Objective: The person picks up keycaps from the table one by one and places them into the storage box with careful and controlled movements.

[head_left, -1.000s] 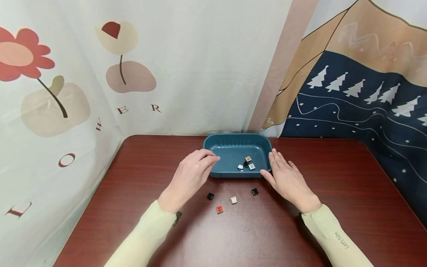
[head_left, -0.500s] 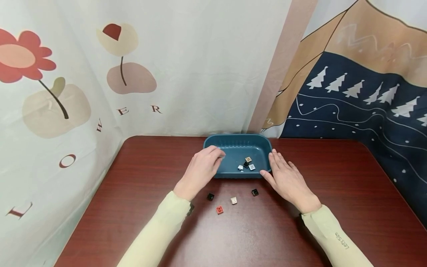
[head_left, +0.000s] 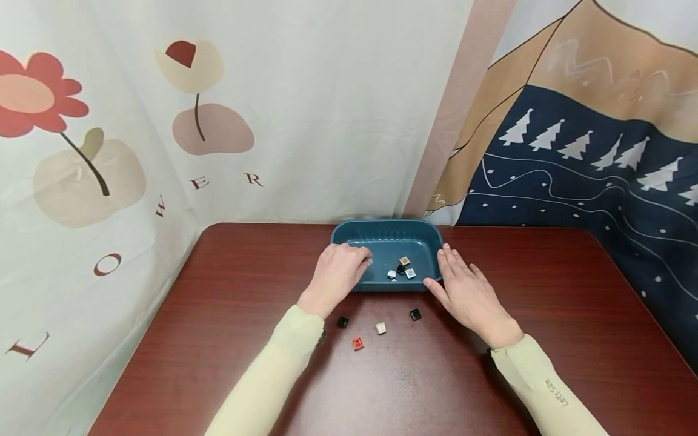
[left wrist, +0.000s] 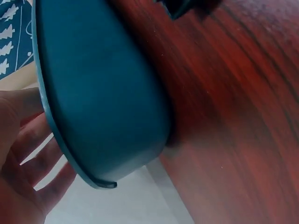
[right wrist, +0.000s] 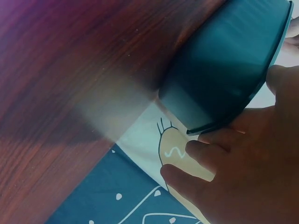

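My left hand (head_left: 337, 271) reaches over the left side of a blue plastic tray (head_left: 389, 286). Its thumb and fingers pinch a pale keycap, of which only a small edge shows. In the left wrist view, the tray wall hides the left fingertips. My right hand (head_left: 470, 295) rests its extended fingers along the tray's right rim, thumb at the near corner. Inside the tray lie a beige keycap (head_left: 404, 261), a black keycap (head_left: 401, 269) and white keycaps (head_left: 410, 274). On the table in front are a red keycap (head_left: 357, 344), a cream keycap (head_left: 380, 328) and black keycaps (head_left: 415, 314).
The dark red wooden table (head_left: 436, 387) carries everything. Behind it hangs a white curtain (head_left: 327, 121) with printed flowers, and a navy and tan printed cloth (head_left: 551, 188) on the right. The tray stands near the table's back edge.
My left hand has moved right, further over the tray, and a pale edge now shows at its fingertips. The right hand has stayed at the tray's right rim.
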Demonstrator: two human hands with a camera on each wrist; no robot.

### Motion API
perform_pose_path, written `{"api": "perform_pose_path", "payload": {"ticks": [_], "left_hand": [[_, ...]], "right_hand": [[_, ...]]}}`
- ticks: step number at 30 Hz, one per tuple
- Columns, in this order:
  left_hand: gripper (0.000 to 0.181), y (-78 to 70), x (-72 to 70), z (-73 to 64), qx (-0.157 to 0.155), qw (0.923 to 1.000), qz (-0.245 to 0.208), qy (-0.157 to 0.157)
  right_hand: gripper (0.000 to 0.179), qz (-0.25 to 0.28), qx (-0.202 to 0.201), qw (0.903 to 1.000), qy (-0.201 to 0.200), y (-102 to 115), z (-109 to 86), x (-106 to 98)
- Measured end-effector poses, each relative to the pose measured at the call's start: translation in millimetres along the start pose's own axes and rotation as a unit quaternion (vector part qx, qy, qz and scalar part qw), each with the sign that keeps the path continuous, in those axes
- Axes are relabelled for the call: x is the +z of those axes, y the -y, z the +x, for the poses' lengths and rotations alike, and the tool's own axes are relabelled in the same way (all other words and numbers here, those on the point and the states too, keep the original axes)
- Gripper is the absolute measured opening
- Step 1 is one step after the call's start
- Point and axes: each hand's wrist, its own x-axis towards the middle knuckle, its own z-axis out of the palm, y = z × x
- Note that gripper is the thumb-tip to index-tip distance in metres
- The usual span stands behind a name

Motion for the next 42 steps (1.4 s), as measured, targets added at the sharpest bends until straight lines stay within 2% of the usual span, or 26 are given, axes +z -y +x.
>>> {"api": "perform_pose_path", "payload": {"ticks": [4, 11, 15, 22, 26, 35, 42], "left_hand": [[0.005, -1.0, 3.3, 4.4, 0.002, 0.9999, 0.015, 0.004], [0.009, -1.6, 6.8, 7.4, -0.009, 0.9991, 0.021, 0.037], [0.014, -0.4, 4.3, 5.3, -0.011, 0.9996, 0.003, 0.024], [0.023, 0.6, -8.8, -2.3, -0.012, 0.9994, -0.031, -0.001], [0.024, 1.9, -17.1, -10.4, 0.002, 0.9997, -0.023, -0.013], [0.027, 6.9, -31.9, -31.3, 0.064, 0.9967, 0.003, -0.049], [0.044, 7.5, -39.1, -46.1, 0.104, 0.9927, 0.006, -0.061]], "right_hand": [[0.080, 0.000, -0.001, 1.0000, 0.001, -0.3, -0.3, 0.1], [0.079, -0.002, 0.001, 1.0000, 0.002, -0.1, 0.4, -0.2], [0.079, -0.002, 0.000, 1.0000, 0.002, -0.2, 0.7, -0.2], [0.079, 0.002, 0.001, 1.0000, 0.005, -0.2, -0.4, -1.2], [0.079, 0.000, -0.001, 1.0000, 0.005, -0.3, -0.5, -0.9], [0.079, -0.003, -0.002, 1.0000, 0.001, 0.3, -0.6, -1.3], [0.080, -0.002, -0.001, 1.0000, 0.002, 1.4, -0.5, -1.4]]}}
